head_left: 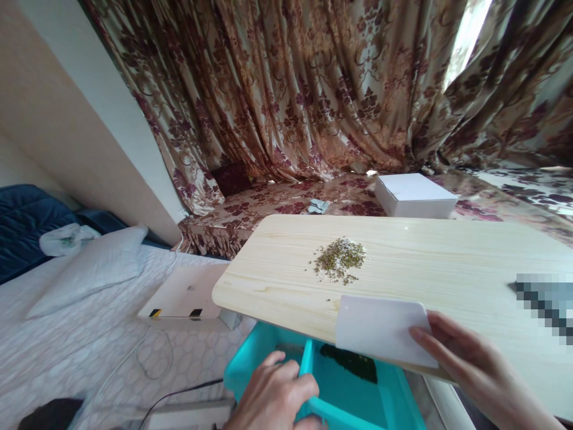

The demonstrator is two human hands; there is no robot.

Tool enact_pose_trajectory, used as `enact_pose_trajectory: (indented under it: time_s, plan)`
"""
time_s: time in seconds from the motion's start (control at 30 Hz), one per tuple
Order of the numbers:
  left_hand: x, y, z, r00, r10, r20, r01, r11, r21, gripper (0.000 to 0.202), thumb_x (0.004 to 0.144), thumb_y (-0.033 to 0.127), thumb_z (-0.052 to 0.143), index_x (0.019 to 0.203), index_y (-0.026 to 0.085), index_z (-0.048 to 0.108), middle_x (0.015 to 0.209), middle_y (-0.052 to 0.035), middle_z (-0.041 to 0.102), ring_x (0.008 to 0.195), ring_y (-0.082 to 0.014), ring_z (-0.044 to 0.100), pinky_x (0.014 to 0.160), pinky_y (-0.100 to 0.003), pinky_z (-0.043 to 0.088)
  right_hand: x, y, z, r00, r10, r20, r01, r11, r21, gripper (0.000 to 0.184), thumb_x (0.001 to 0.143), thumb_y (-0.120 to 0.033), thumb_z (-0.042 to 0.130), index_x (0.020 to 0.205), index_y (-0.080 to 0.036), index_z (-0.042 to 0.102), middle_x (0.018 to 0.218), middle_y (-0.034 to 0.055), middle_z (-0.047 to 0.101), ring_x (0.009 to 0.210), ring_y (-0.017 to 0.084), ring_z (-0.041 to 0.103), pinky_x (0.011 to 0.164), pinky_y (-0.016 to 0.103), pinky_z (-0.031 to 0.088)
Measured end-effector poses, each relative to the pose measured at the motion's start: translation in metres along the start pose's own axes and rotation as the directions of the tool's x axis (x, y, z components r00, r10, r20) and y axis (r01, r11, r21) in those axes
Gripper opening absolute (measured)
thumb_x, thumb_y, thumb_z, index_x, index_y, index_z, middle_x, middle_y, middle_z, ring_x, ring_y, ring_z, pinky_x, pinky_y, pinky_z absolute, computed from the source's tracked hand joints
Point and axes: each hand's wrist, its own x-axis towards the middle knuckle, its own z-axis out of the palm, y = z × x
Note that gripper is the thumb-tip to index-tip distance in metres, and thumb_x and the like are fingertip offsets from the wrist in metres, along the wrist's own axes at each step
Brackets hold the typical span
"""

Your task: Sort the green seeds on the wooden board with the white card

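My right hand (465, 352) grips the right end of a flat white plastic scraper (380, 328), thumb on top. The scraper lies at the near edge of a pale wooden tabletop (447, 263). Beyond it, a loose pile of small green beans mixed with whitish bits (339, 258) is spread on the wood. Under that edge sits a turquoise divided bin (349, 388). My left hand (282, 391) is closed over the bin's divider, its fingers bent; part of the grip is hidden. A dark green heap (351, 361) lies in the right compartment.
A dark object, partly pixelated, (544, 304) is at the table's right. Behind the table stands a white box (416, 194) on a flowered cover. To the left are a flat white carton (188, 292), cables and a pillow (94, 269) on the bed.
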Motion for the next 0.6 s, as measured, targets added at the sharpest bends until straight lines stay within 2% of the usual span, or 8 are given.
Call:
enact_pose_trajectory:
  time_s: [0.2, 0.3, 0.4, 0.53, 0.6]
  plan:
    - [-0.003, -0.011, 0.016, 0.997, -0.031, -0.065, 0.028, 0.998, -0.05, 0.029, 0.073, 0.043, 0.082, 0.09, 0.025, 0.067, 0.082, 0.0019, 0.063, 0.088, -0.0216, 0.065, 0.101, -0.044, 0.041, 0.028, -0.004, 0.021, 0.984, -0.123, -0.129, 0.128, 0.991, 0.029, 0.027, 0.054, -0.044, 0.078, 0.074, -0.026, 0.072, 0.075, 0.0025, 0.077, 0.071, 0.023, 0.072, 0.064, 0.027, 0.06]
    - [-0.007, -0.016, 0.018, 0.995, -0.047, -0.084, 0.044, 0.999, -0.032, 0.032, 0.069, 0.045, 0.084, 0.089, 0.026, 0.067, 0.079, 0.0029, 0.063, 0.082, -0.0209, 0.065, 0.098, -0.044, 0.042, 0.038, -0.003, 0.034, 0.988, -0.131, -0.08, 0.133, 0.991, 0.019, 0.023, 0.059, -0.044, 0.075, 0.072, -0.026, 0.07, 0.074, 0.0024, 0.076, 0.07, 0.023, 0.072, 0.062, 0.028, 0.06]
    - [-0.011, -0.015, 0.008, 0.999, -0.048, -0.023, 0.048, 0.999, -0.013, 0.023, 0.078, 0.04, 0.078, 0.088, 0.024, 0.066, 0.082, 0.0018, 0.064, 0.087, -0.021, 0.064, 0.099, -0.043, 0.042, 0.035, -0.002, 0.037, 0.995, -0.102, -0.016, 0.102, 0.995, 0.007, 0.021, 0.061, -0.043, 0.075, 0.073, -0.027, 0.07, 0.075, 0.0011, 0.077, 0.078, 0.025, 0.072, 0.067, 0.028, 0.059]
    - [-0.015, -0.008, -0.006, 0.997, -0.074, -0.007, 0.074, 0.997, -0.037, 0.021, 0.081, 0.036, 0.077, 0.091, 0.022, 0.065, 0.091, -0.0008, 0.065, 0.094, -0.0218, 0.062, 0.102, -0.044, 0.04, 0.028, 0.0, 0.026, 0.996, -0.042, 0.079, 0.043, 0.999, -0.013, 0.024, 0.058, -0.047, 0.076, 0.07, -0.027, 0.072, 0.073, 0.0014, 0.076, 0.078, 0.027, 0.072, 0.064, 0.028, 0.059]
    - [-0.015, -0.006, -0.007, 0.997, -0.075, -0.013, 0.075, 0.996, -0.04, 0.021, 0.08, 0.035, 0.078, 0.09, 0.022, 0.065, 0.09, -0.0004, 0.065, 0.094, -0.0214, 0.062, 0.102, -0.044, 0.039, 0.027, 0.001, 0.019, 0.998, -0.021, 0.063, 0.022, 1.0, -0.011, 0.027, 0.057, -0.049, 0.077, 0.071, -0.026, 0.073, 0.075, 0.0023, 0.077, 0.077, 0.027, 0.071, 0.065, 0.029, 0.06]
